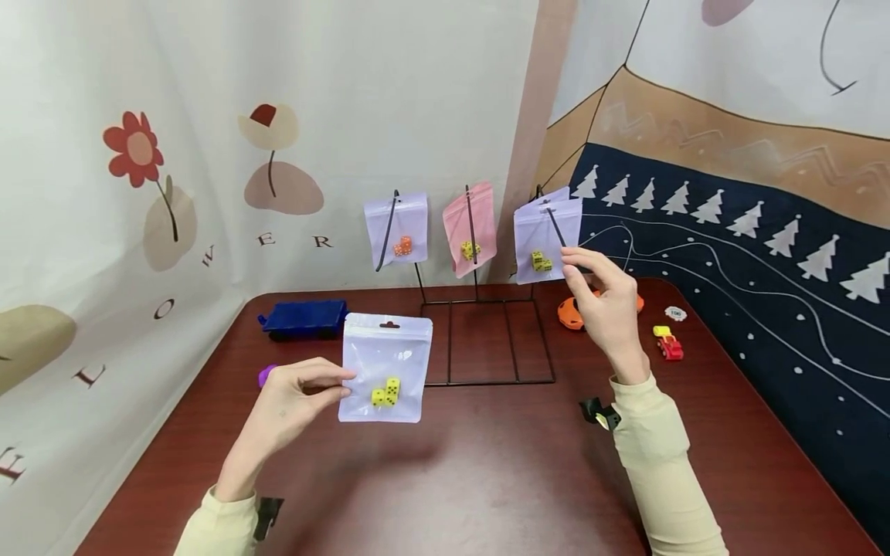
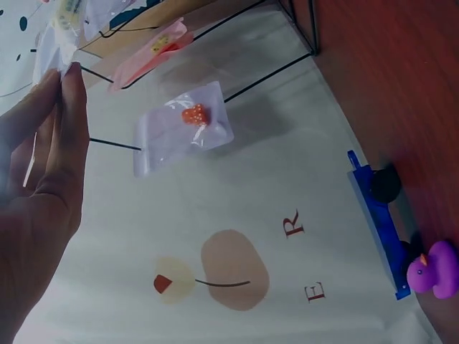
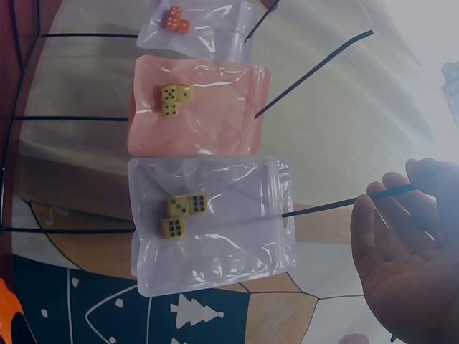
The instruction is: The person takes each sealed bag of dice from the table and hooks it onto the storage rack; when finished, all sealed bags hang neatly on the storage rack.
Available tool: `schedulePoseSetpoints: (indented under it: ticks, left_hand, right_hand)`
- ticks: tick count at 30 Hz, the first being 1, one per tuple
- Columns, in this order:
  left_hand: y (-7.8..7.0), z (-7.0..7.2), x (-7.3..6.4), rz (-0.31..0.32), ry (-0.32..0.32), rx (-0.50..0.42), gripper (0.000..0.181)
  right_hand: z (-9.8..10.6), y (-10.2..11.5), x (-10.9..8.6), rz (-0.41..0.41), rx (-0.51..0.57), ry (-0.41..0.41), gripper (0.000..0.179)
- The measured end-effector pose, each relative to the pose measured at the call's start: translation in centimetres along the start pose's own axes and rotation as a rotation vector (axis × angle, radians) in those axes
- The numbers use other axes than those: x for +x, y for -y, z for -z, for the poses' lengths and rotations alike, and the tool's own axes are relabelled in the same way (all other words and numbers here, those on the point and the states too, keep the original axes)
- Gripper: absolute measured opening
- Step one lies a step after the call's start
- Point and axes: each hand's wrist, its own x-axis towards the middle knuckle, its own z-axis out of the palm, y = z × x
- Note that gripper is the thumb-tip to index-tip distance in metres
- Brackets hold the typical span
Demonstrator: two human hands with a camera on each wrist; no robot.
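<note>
My left hand (image 1: 288, 400) pinches the left edge of a pale lilac zip bag (image 1: 386, 359) between thumb and fingers. Yellow dice (image 1: 385, 392) show low in the bag, and a hang hole is at its top. My right hand (image 1: 608, 313) pinches the tip of the right hook (image 3: 326, 207) of a black wire rack (image 1: 490, 382). On that hook, near its base, hang lilac bags (image 1: 548, 235) one behind another, the front one with yellow dice. A pink bag (image 3: 201, 132) with yellow dice hangs from the middle hook, and a lilac bag (image 2: 166, 125) with orange dice from the left hook.
A blue toy trailer (image 1: 304, 319) and a purple rubber duck (image 2: 439, 271) sit at the left of the brown table (image 1: 445, 486). To the right are an orange toy car (image 1: 570, 314), a small red and yellow toy (image 1: 670, 346) and a white tag (image 1: 675, 313). Printed curtains stand behind.
</note>
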Motion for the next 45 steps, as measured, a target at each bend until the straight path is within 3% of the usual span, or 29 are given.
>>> schedulePoseSetpoints:
  ticks: [6,10,14,18,22,26,30,39,45]
  left_hand:
    - [-2.4,0.2,0.6,-0.013,-0.058,0.01,0.024]
    - [-2.9,0.5,1.1,-0.012,-0.095,0.035,0.024]
    - [-3.2,0.5,1.6,0.034,-0.109,0.058,0.023]
    - [-3.0,0.5,2.0,0.013,-0.103,0.063,0.023]
    - [-1.6,0.5,2.6,-0.043,-0.116,0.064,0.024]
    - [-0.4,0.5,3.2,-0.031,-0.138,0.067,0.024]
    - [-0.6,0.4,3.6,0.003,-0.156,0.059,0.022]
    - [-3.2,0.6,3.9,-0.002,-0.17,0.067,0.02]
    - [-0.9,0.8,3.9,0.021,-0.162,0.06,0.021]
  right_hand:
    - [-0.3,-0.1,0.1,0.01,0.016,0.004,0.015]
    - [-0.4,0.0,0.1,0.002,0.017,0.003,0.015]
    - [-0.4,0.1,0.0,-0.01,0.002,-0.004,0.015]
    - [-0.4,0.1,-0.1,-0.017,-0.001,-0.012,0.015]
    - [-0.4,0.2,-0.1,-0.016,-0.005,-0.013,0.016]
    - [-0.5,0.3,-0.1,-0.019,-0.009,-0.016,0.016]
    - [-0.5,0.3,-0.1,-0.018,-0.008,-0.015,0.016]
    - [-0.5,0.4,-0.1,-0.011,-0.009,-0.014,0.016]
    - [-0.4,0.2,-0.1,-0.011,-0.006,-0.008,0.015]
